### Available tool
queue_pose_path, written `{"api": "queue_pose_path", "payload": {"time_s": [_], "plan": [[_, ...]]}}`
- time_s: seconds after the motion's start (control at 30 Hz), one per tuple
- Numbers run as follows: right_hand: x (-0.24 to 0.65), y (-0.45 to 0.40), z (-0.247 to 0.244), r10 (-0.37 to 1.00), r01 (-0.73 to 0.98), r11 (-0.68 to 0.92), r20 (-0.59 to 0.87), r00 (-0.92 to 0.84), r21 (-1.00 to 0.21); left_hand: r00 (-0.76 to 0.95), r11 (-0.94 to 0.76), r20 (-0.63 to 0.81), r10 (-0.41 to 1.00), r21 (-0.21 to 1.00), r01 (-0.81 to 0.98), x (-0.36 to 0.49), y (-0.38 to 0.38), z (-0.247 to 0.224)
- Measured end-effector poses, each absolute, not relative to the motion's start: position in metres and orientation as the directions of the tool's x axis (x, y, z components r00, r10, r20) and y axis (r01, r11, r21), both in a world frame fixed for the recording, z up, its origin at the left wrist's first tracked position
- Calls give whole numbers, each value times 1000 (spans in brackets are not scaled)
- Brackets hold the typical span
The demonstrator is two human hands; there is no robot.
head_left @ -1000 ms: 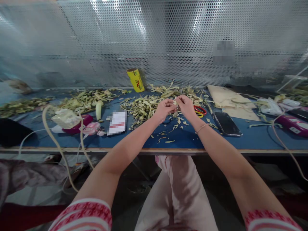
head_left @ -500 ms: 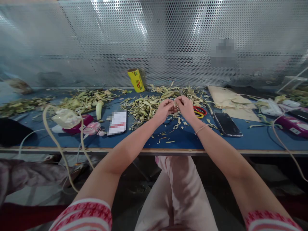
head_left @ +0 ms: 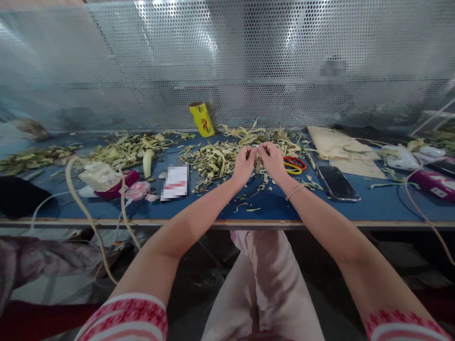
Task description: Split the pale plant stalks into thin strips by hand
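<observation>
Near the middle of the blue table my left hand [head_left: 244, 166] and my right hand [head_left: 270, 161] meet, fingertips pinched together. Between them is a small pale green plant piece [head_left: 258, 166], partly hidden by the fingers. Both hands are closed. A heap of dried, yellow-green plant pieces [head_left: 213, 158] lies just left of my left hand, and more strips [head_left: 249, 137] lie behind the hands. Small scraps [head_left: 253, 209] are scattered on the table in front. Scissors with red and yellow handles [head_left: 294, 164] rest right beside my right hand.
A yellow tube [head_left: 201, 119] stands tilted near the perforated metal panel [head_left: 227, 57]. At right lie a black phone [head_left: 338, 183] and brown paper [head_left: 330, 144]. Left are a white packet [head_left: 175, 182], a purple device [head_left: 124, 183] with a cable and another plant heap [head_left: 122, 150]. A person's leg shows lower left.
My left hand has turned more upright, its fingers drawn in against my right hand. The plant piece now hangs lower between the fingertips. The whole view has shifted very slightly.
</observation>
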State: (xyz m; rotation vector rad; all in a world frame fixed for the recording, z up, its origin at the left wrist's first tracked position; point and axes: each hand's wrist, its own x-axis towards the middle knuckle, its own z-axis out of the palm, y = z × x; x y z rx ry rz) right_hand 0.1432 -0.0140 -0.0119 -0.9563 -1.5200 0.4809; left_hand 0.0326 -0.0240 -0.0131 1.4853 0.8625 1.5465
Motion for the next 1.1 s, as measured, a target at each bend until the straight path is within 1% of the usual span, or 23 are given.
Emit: {"api": "queue_pose_path", "payload": {"time_s": [0.17,0.4,0.57,0.67,0.8,0.93,1.1], "plan": [[143,-13,-12,798,241,575,601,49,-782,27,-415,425,905,894,-167,34,-21,-15],[143,-12,-13,828,179,553,561,-5,-814,18,-394,406,914,895,-208,32,-15,-19],[138,-15,-11,847,95,532,529,-55,-841,19,-378,399,917,883,-279,31,-8,-23],[138,-16,-11,849,41,525,519,-96,-850,50,-377,409,911,876,-301,30,-6,-25],[140,-15,-11,859,-45,495,497,-120,-868,62,-387,418,906,880,-274,29,-6,-26],[140,-16,-10,881,-137,425,444,-162,-895,53,-416,434,899,886,-204,28,-9,-23],[139,-19,-8,898,-173,376,404,-174,-910,41,-405,411,911,908,-105,28,-15,-18]]}}
